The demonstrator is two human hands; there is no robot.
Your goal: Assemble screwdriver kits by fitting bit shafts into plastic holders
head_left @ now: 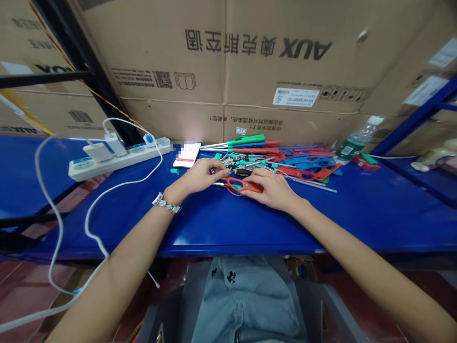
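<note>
My right hand is closed round the orange handle of a long-nosed lighter, which lies just above the table with its metal tube pointing left. My left hand is pinched just above that tube. A small dark piece shows at its fingers, too small to name. Behind both hands lies a heap of lighter parts: blue handles, red-orange handles, metal tubes and small green pieces. A black-and-yellow screwdriver handle sits between the hands. A green lighter rests at the back.
A phone and a white power strip with plugged-in chargers are at left, a white cable crossing the blue table. A bottle and a red box stand right. Large cartons wall the back.
</note>
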